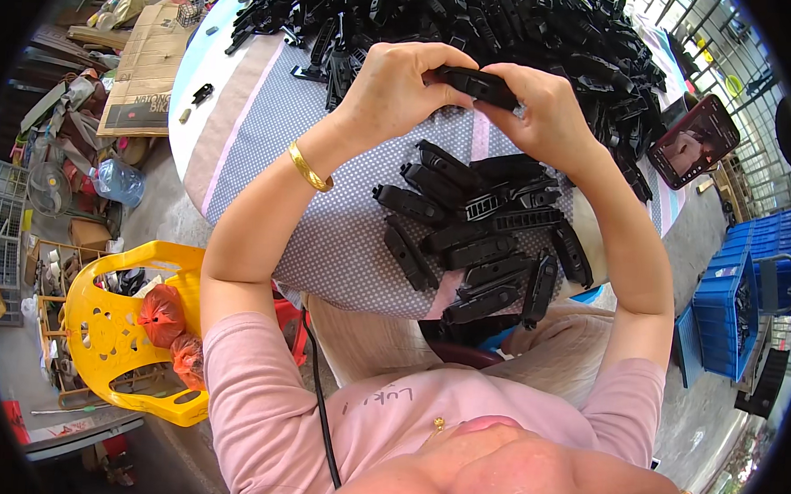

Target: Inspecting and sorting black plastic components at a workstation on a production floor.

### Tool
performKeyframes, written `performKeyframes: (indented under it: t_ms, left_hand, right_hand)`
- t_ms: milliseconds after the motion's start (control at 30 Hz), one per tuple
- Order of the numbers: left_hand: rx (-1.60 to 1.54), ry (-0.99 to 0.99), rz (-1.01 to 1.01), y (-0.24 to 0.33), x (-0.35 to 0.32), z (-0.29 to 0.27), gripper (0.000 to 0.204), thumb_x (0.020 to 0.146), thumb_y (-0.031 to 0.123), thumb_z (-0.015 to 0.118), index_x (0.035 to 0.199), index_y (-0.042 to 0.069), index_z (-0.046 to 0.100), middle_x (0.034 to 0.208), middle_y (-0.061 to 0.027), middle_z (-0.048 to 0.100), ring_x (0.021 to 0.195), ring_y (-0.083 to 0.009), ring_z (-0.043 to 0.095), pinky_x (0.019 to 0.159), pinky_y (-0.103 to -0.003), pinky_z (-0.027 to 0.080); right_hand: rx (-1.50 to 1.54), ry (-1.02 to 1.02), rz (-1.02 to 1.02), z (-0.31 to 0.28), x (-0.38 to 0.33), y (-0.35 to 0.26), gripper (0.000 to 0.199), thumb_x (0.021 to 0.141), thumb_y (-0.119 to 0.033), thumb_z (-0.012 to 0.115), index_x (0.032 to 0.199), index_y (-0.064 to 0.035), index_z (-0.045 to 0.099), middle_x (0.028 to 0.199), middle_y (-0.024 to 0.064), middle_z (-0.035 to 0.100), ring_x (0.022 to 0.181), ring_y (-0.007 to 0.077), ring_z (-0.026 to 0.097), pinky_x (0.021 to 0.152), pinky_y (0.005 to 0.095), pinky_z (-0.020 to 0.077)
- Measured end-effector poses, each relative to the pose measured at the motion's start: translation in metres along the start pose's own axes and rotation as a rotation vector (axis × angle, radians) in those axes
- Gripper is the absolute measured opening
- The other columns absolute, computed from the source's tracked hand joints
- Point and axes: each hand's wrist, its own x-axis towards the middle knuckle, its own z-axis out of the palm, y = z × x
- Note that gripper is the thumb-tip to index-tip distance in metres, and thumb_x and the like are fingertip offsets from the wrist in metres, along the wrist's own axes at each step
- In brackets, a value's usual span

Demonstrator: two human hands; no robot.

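Observation:
Both of my hands hold one long black plastic part above the table, near the front edge of the large heap. My left hand pinches its left end between thumb and fingers. At the other end, my right hand grips it the same way. The fingers cover parts of its sides. Nearer to me, a smaller group of similar black plastic parts lies loosely on the dotted tablecloth. Beyond my hands rises the large heap of black plastic parts.
A phone with a lit screen stands at the table's right side. Two loose small pieces lie on the left side of the cloth. On the floor are a yellow chair with red bags, a cardboard sheet, a water jug and blue crates.

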Motion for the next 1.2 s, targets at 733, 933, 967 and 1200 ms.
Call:
performKeyframes:
  t_ms: [733,933,967,1200]
  left_hand:
    - [-0.176,-0.647,0.126,0.029,-0.011,-0.018,0.037,0.065,0.016,0.079,0.098,0.007,0.067,0.087,-0.0048,0.067,0.070,-0.0168,0.059,0.062,-0.026,0.048]
    - [0.515,-0.471,0.099,-0.038,-0.010,-0.063,0.045,0.065,0.010,0.077,0.108,0.011,0.062,0.115,-0.0071,0.054,0.113,-0.0247,0.045,0.090,-0.033,0.044]
    - [0.512,-0.471,0.104,-0.042,-0.010,-0.058,0.045,0.065,0.010,0.077,0.108,0.011,0.062,0.115,-0.0071,0.054,0.113,-0.0247,0.045,0.090,-0.033,0.044]
    - [0.777,-0.489,-0.261,-0.039,-0.008,-0.041,0.044,0.065,0.010,0.076,0.108,0.013,0.064,0.114,-0.0116,0.052,0.109,-0.0313,0.046,0.096,-0.036,0.044]
  right_hand:
    - [0.080,-0.124,-0.051,0.063,0.008,0.023,0.036,0.073,-0.022,0.067,0.108,-0.0130,0.066,0.109,0.0052,0.064,0.095,0.0247,0.053,0.087,0.0351,0.0456]
    - [0.005,-0.234,-0.037,0.046,0.012,0.022,0.031,0.069,-0.016,0.069,0.099,-0.0056,0.066,0.101,0.0044,0.065,0.097,0.0239,0.052,0.088,0.0336,0.0443]
    - [0.004,-0.219,-0.043,0.044,0.010,0.023,0.031,0.070,-0.015,0.069,0.098,-0.0048,0.066,0.099,0.0049,0.065,0.098,0.0236,0.053,0.087,0.0334,0.0446]
    - [-0.228,-0.244,0.033,0.019,-0.003,0.012,0.028,0.071,-0.014,0.066,0.097,-0.0043,0.065,0.092,0.0069,0.064,0.099,0.0226,0.053,0.084,0.0320,0.0451]
